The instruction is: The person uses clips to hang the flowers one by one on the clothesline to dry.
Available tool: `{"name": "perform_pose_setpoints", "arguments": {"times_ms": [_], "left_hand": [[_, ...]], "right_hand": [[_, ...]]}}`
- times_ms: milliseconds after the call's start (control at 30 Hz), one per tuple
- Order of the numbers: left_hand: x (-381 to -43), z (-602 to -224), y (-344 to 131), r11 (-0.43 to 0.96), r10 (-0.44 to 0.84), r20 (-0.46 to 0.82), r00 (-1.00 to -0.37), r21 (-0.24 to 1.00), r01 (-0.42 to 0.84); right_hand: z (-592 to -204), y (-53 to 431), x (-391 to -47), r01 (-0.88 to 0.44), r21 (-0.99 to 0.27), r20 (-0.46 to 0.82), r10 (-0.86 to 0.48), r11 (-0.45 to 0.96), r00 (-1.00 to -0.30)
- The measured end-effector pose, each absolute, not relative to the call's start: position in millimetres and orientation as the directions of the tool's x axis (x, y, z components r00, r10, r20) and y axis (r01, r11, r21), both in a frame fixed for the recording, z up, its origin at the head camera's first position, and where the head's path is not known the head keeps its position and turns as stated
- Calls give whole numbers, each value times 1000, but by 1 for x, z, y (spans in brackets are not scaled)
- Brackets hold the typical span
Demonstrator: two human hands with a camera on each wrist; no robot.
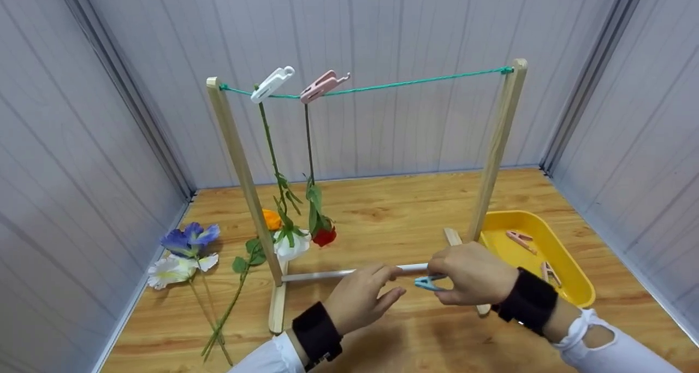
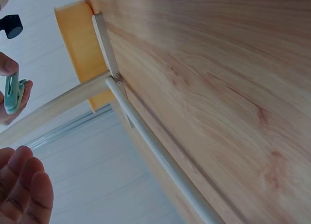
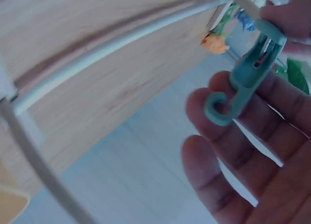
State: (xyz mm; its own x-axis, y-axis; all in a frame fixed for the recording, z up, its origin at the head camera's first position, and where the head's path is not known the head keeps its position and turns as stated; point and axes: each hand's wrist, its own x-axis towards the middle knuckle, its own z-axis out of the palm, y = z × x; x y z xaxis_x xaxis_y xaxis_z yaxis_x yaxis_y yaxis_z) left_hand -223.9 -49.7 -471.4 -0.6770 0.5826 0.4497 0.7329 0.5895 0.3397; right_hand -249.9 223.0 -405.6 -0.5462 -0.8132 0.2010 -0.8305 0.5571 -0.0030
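Observation:
In the head view my right hand [image 1: 472,274] pinches a light blue-green clothespin [image 1: 428,283] in front of the rack's lower bar. The right wrist view shows the clothespin [image 3: 257,63] close up, its hooked end against the fingers. My left hand [image 1: 363,299] is just left of it, fingers loosely bent and holding nothing. Above, a white clothespin [image 1: 273,83] and a pink clothespin [image 1: 322,87] grip stems on the green cord [image 1: 415,82]. A white flower [image 1: 291,245] and a red rose [image 1: 324,235] hang from them head down.
The cord runs between two wooden posts [image 1: 499,149]. At the right a yellow tray [image 1: 568,253] holds pink clothespins [image 1: 549,274]. On the table's left lie a blue-purple flower [image 1: 190,240], a white-yellow flower [image 1: 172,270] and an orange flower [image 1: 271,219].

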Motion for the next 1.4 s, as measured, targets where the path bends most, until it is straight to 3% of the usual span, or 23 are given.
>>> {"name": "perform_pose_setpoints", "arguments": {"times_ms": [200, 400, 967, 1100, 1400], "left_hand": [[-223, -470, -45, 570, 606, 394, -690, 389, 723], [-222, -470, -44, 550, 612, 425, -667, 377, 745], [-225, -473, -58, 502, 561, 610, -560, 288, 816], [-226, -471, -61, 504, 563, 589, -580, 311, 805], [-226, -460, -73, 566, 556, 477, -680, 382, 731]], "right_hand": [[-415, 207, -249, -876, -29, 287, -835, 482, -469], [-421, 199, -251, -901, -14, 359, -839, 433, -409], [-429, 205, -257, -905, -73, 407, -816, 420, -411], [-429, 204, -256, -913, -79, 420, -817, 401, -395], [-433, 200, -256, -956, -38, 571, -779, 290, -258]]}}
